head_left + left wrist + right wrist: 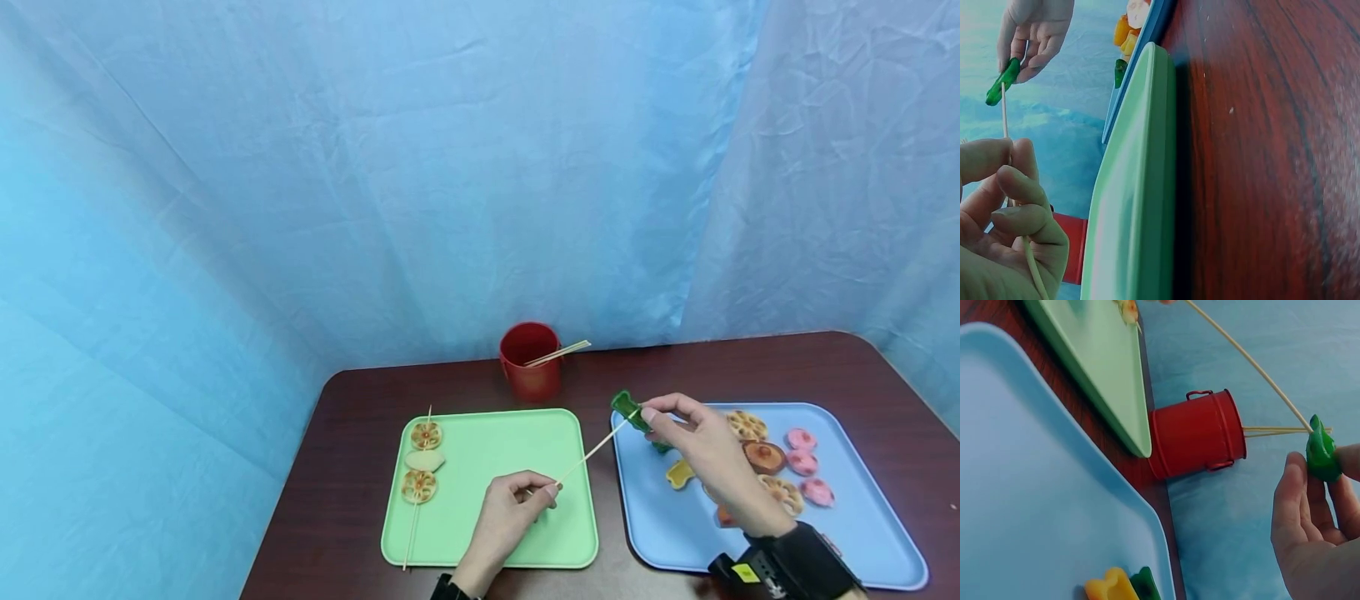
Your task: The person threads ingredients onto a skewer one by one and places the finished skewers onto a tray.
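Note:
My left hand pinches a thin wooden skewer over the right part of the green tray. The skewer slants up to the right. At its far tip is a green pepper piece, which my right hand pinches by one end above the blue tray's upper left corner. In the right wrist view the skewer's tip meets the pepper piece; whether it has gone through cannot be seen. A finished-looking skewer with two lotus root slices and a pale slice lies on the green tray's left side.
On the blue tray lie a yellow pepper piece, a mushroom slice, lotus root slices and several pink pieces. Behind the trays stands a red bucket with skewers leaning in it. A blue curtain hangs behind the table.

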A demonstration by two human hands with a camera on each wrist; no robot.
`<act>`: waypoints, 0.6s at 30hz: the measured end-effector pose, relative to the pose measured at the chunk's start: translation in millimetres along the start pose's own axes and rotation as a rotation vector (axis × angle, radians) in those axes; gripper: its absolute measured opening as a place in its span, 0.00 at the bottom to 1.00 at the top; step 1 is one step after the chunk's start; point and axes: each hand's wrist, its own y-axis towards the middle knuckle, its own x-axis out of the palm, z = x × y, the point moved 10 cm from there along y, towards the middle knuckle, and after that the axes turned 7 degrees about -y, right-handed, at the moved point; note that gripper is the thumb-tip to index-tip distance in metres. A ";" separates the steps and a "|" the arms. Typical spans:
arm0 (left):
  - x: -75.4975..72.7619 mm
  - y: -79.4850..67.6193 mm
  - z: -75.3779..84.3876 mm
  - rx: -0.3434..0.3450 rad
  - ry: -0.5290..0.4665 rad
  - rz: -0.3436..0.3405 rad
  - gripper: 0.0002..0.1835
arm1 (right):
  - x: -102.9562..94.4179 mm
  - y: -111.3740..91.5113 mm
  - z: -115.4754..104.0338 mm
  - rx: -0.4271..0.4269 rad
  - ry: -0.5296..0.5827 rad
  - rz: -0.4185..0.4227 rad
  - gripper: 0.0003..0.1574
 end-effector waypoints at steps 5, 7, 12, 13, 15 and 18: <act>0.5 -0.6 -0.1 -0.014 -0.008 0.012 0.13 | 5.9 1.1 2.7 0.035 0.061 -0.035 0.34; 0.3 -0.7 0.1 -0.011 -0.010 0.015 0.13 | 10.2 2.3 4.5 0.056 0.135 -0.078 0.36; 1.4 -0.1 -0.8 -0.008 -0.012 0.026 0.13 | 20.2 4.5 8.2 0.113 0.345 -0.177 0.40; 2.1 0.2 -0.9 -0.006 -0.011 0.027 0.13 | 21.1 4.9 8.5 0.120 0.364 -0.180 0.39; 4.0 0.9 -0.6 0.004 -0.008 0.024 0.14 | 22.8 5.9 10.0 0.138 0.364 -0.170 0.37; 7.3 2.5 1.8 0.018 0.007 0.025 0.13 | 28.2 6.1 10.9 0.158 0.334 -0.158 0.33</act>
